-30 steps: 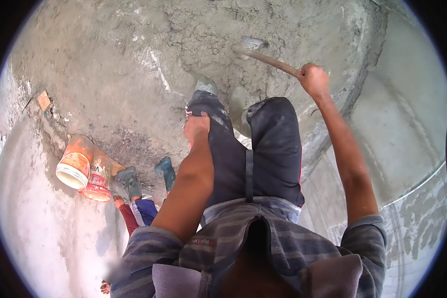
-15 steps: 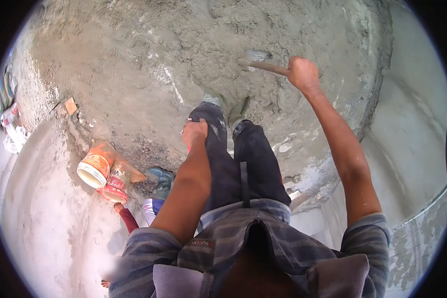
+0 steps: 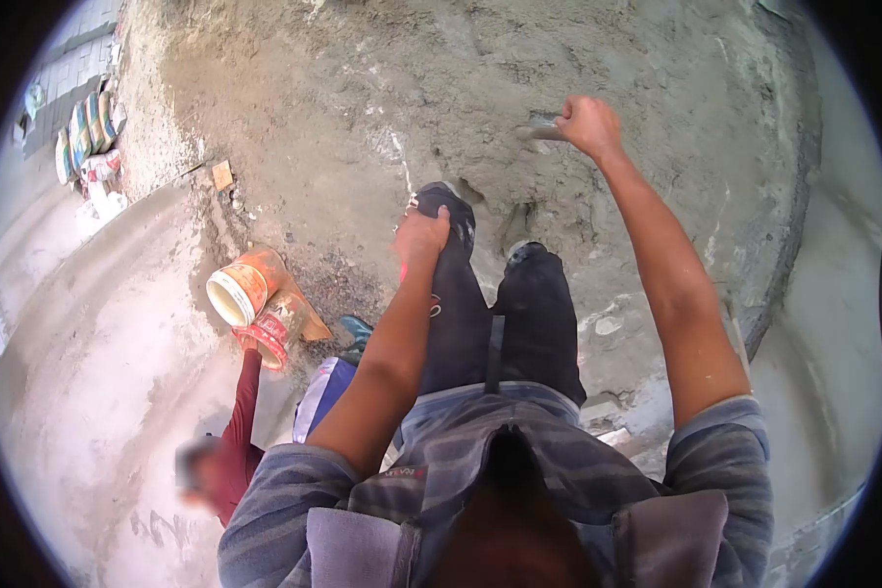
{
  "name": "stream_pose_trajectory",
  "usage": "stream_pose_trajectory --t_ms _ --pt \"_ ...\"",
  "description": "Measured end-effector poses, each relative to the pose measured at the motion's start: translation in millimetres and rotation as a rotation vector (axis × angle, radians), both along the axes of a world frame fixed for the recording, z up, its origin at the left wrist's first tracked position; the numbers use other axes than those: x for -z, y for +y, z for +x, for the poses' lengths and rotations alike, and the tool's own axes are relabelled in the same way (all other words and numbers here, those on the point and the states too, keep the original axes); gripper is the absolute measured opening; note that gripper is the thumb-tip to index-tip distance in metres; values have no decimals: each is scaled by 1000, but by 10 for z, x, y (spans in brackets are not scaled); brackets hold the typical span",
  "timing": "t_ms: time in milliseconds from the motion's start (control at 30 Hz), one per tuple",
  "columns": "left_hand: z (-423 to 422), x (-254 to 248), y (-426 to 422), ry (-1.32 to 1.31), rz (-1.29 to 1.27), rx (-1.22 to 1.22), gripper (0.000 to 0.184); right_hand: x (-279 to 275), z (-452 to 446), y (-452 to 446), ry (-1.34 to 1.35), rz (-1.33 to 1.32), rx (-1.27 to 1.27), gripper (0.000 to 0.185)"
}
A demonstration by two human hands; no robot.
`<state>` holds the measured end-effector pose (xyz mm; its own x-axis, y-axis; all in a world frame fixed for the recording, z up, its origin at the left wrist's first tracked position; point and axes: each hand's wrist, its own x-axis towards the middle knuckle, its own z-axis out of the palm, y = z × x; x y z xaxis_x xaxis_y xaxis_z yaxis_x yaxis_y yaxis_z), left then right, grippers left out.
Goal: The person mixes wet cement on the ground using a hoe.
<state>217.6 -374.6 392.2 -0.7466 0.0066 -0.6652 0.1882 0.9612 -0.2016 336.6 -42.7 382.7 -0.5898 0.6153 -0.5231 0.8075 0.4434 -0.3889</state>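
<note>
A wooden-handled hoe (image 3: 547, 131) is in my right hand (image 3: 590, 124), whose fingers are wrapped round the handle. The hoe's grey blade lies low at the wet grey mortar (image 3: 500, 69), partly hidden. My left hand (image 3: 423, 237) presses on my dark trouser leg (image 3: 458, 279) by the left knee, its fingers curled about the cloth. Both of my legs stand in the mortar, and my feet are hidden.
To the left, another person's hand (image 3: 248, 343) reaches into a red-and-white bucket (image 3: 272, 338). Touching it lies an orange bucket (image 3: 248, 284). Striped sacks (image 3: 90, 127) stand at the far left. A small wooden piece (image 3: 222, 175) lies at the mortar's edge.
My right hand has moved slightly up and left, with less handle showing. My left hand sits closer to the knee. The co-worker's hand has gone into the bucket. The view has shifted left.
</note>
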Motion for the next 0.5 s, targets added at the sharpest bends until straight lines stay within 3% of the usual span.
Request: stream_pose_trajectory --t_ms 100,233,400,500 --pt "-53 -66 130 7 43 88 86 0 50 -16 48 27 22 20" --pt "-227 -360 340 -29 79 150 91 83 74 -51 10 32 72 21" --pt "-488 -204 82 29 9 200 83 43 129 -108 129 83 155 22" --pt "-622 75 -633 95 -33 187 80 83 110 -128 46 99 194 22"
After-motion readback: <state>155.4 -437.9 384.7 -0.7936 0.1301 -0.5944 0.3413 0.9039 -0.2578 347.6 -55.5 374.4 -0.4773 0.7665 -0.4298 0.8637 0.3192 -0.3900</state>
